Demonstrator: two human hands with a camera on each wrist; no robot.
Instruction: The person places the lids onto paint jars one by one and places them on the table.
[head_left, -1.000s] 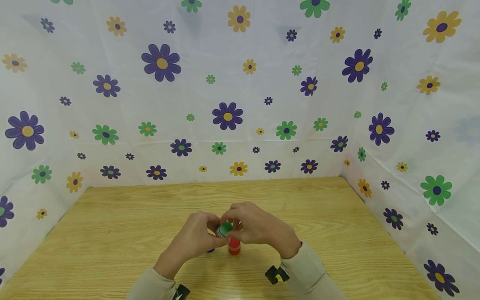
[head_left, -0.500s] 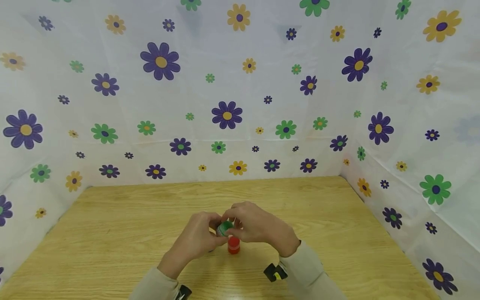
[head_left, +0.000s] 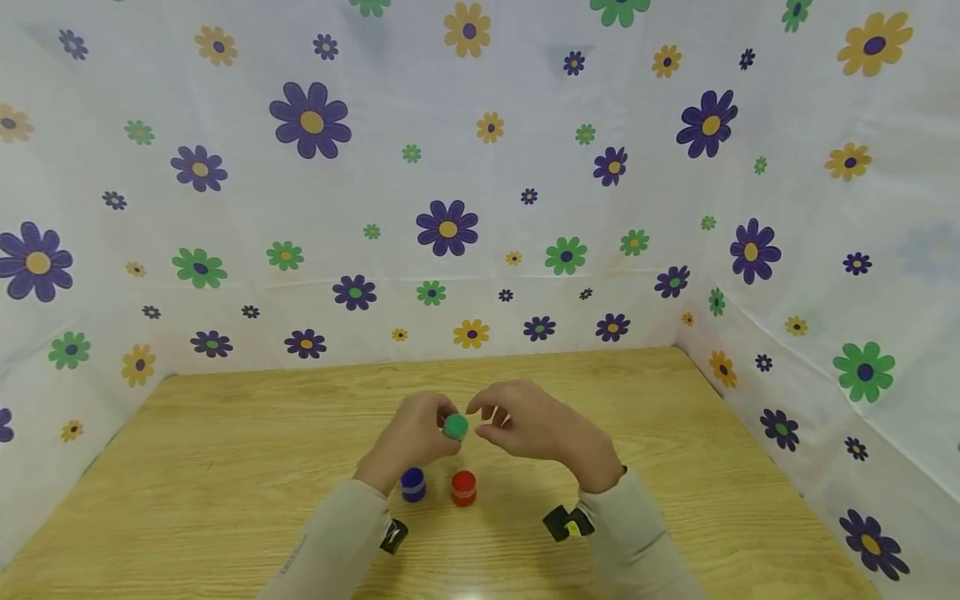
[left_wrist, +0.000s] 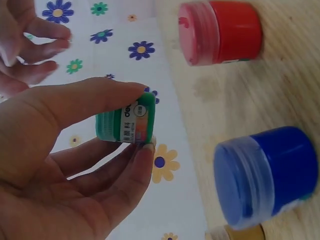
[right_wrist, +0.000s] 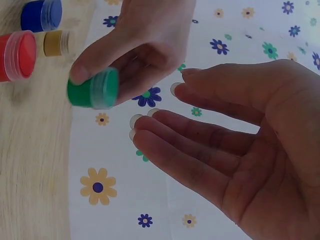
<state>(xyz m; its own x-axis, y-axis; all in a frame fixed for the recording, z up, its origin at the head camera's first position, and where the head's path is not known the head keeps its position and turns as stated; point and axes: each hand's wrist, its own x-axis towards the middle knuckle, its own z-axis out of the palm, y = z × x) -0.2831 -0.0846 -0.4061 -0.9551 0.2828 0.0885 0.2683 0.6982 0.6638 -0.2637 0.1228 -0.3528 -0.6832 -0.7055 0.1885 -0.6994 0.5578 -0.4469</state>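
Note:
My left hand (head_left: pixel 408 435) pinches a small green paint jar (head_left: pixel 455 427) between thumb and fingers, raised over the table. The left wrist view shows the jar's printed label (left_wrist: pixel 131 122) and its clear-rimmed lid. Just to the right, my right hand (head_left: pixel 534 425) hovers with loosely bent fingers, holding nothing; a small gap parts it from the jar. Nearer the body stand a red paint jar (head_left: pixel 463 488) and a blue paint jar (head_left: pixel 413 485), both upright with lids on. A smaller yellow-ochre jar (right_wrist: pixel 56 43) shows beside them in the right wrist view.
The wood-grain table (head_left: pixel 262 467) spreads out around the hands. White cloth with printed flowers (head_left: pixel 447 229) walls it at the back and both sides. Dark straps (head_left: pixel 567 523) sit at the wrists over beige sleeves.
My right hand has let go of the green paint jar and drawn off to the right. My left hand has moved the jar slightly forward, and the blue jar has come into full view.

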